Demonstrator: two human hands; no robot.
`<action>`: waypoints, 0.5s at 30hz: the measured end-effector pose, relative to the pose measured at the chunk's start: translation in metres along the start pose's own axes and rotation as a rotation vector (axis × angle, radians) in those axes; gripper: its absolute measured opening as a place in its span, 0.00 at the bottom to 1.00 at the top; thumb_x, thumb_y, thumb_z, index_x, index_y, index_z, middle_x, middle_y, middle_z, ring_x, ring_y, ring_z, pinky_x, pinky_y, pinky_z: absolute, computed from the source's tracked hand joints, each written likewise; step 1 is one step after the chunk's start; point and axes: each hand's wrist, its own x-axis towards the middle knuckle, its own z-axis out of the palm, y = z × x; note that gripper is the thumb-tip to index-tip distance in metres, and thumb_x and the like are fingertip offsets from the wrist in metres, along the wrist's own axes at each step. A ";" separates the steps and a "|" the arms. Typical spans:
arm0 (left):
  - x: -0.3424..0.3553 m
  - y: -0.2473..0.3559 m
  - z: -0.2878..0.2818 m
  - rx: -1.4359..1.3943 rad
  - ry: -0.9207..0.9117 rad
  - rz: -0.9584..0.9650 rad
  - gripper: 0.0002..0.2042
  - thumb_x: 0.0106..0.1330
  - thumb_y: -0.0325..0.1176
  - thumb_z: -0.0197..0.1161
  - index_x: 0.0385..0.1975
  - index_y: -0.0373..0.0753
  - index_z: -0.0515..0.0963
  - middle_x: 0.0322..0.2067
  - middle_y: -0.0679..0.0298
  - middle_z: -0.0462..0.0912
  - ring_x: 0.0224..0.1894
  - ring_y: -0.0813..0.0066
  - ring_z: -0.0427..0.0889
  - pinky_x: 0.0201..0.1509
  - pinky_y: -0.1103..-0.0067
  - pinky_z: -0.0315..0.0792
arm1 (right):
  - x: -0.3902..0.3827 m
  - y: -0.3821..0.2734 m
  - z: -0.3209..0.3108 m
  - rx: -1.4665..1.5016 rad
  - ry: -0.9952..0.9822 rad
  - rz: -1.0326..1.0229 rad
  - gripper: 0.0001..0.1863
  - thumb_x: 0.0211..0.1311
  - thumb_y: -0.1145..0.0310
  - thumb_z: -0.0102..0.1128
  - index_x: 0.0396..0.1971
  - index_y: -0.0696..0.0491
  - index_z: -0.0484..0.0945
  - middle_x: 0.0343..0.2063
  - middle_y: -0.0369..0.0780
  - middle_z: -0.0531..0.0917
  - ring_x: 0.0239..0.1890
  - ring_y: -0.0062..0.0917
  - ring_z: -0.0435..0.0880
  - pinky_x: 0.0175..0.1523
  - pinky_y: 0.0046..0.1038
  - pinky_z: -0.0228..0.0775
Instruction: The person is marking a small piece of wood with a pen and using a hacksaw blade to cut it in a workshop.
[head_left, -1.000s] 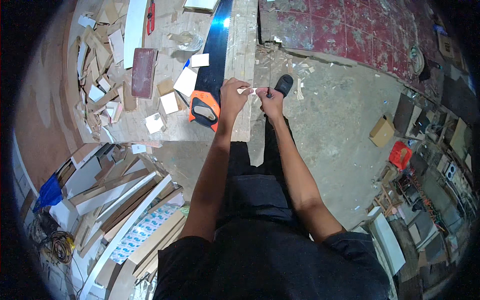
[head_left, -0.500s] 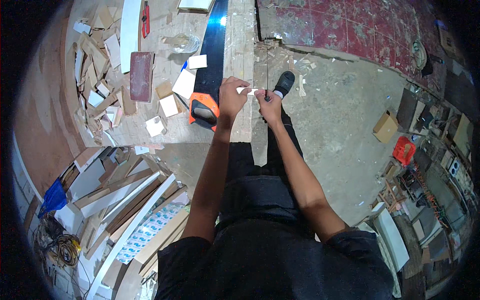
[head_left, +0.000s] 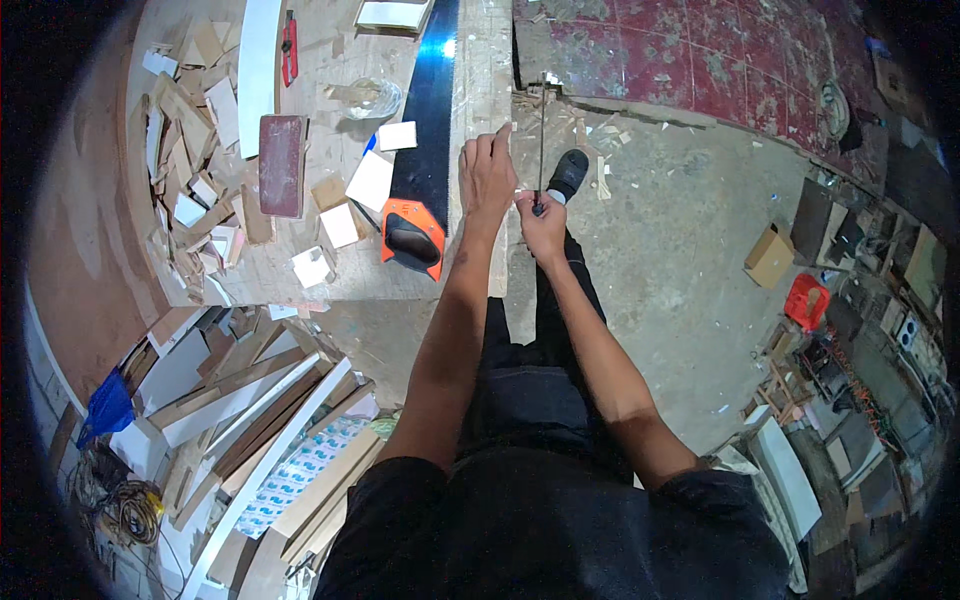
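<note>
My left hand (head_left: 488, 175) lies over the right edge of the wooden workbench (head_left: 480, 60), fingers stretched forward and nothing visible in them. Just right of it, past the bench edge, my right hand (head_left: 543, 225) is closed round the dark handle of a long thin rod-like tool (head_left: 542, 140), which points away from me. A small pale bit shows by the right thumb; I cannot tell whether it is held. A handsaw (head_left: 425, 150) with an orange and black handle lies left of my left hand, its dark blade pointing away. White square pieces (head_left: 370, 181) lie beside the saw.
A maroon block (head_left: 283, 165), a red utility knife (head_left: 289, 50) and a clear plastic cup (head_left: 375, 98) lie on the bench. Wood offcuts (head_left: 185, 130) heap at its left. Boards (head_left: 250, 400) lean below. A cardboard box (head_left: 770, 255) and red basket (head_left: 806, 302) stand right.
My left hand has let go of the small white strip it pinched, moved forward and stretched its fingers out. My right hand keeps the thin tool, slightly lower. The view has shifted a little.
</note>
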 end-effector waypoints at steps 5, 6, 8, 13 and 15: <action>0.006 0.001 0.002 -0.116 -0.024 -0.078 0.18 0.70 0.23 0.52 0.60 0.36 0.71 0.39 0.52 0.74 0.43 0.52 0.73 0.50 0.62 0.69 | 0.004 0.005 -0.002 -0.008 0.057 -0.075 0.09 0.61 0.68 0.67 0.33 0.60 0.85 0.19 0.35 0.80 0.22 0.15 0.72 0.30 0.24 0.66; 0.005 -0.001 0.001 -0.147 -0.023 -0.125 0.18 0.71 0.24 0.51 0.60 0.36 0.70 0.40 0.51 0.74 0.45 0.51 0.73 0.51 0.61 0.68 | 0.003 0.005 -0.001 -0.004 0.061 -0.102 0.10 0.64 0.68 0.65 0.33 0.61 0.85 0.19 0.33 0.79 0.23 0.13 0.71 0.30 0.22 0.64; 0.005 -0.004 -0.001 -0.141 -0.005 -0.099 0.17 0.72 0.24 0.51 0.59 0.35 0.70 0.41 0.51 0.74 0.46 0.51 0.73 0.52 0.60 0.68 | 0.002 0.005 0.000 0.002 0.066 -0.127 0.11 0.66 0.67 0.63 0.34 0.62 0.84 0.20 0.31 0.78 0.24 0.12 0.69 0.30 0.21 0.61; 0.003 -0.003 -0.002 -0.100 -0.009 -0.124 0.15 0.72 0.24 0.51 0.57 0.34 0.71 0.42 0.50 0.73 0.48 0.49 0.73 0.53 0.61 0.68 | 0.000 -0.001 -0.001 -0.037 0.032 -0.084 0.11 0.65 0.67 0.64 0.34 0.62 0.84 0.19 0.29 0.77 0.23 0.11 0.68 0.28 0.21 0.61; 0.002 -0.002 -0.001 -0.093 0.015 -0.126 0.14 0.72 0.24 0.52 0.56 0.34 0.71 0.42 0.50 0.73 0.48 0.50 0.73 0.53 0.61 0.68 | 0.000 0.000 -0.001 -0.024 0.023 -0.053 0.11 0.65 0.67 0.65 0.34 0.61 0.85 0.19 0.29 0.77 0.23 0.11 0.68 0.28 0.20 0.60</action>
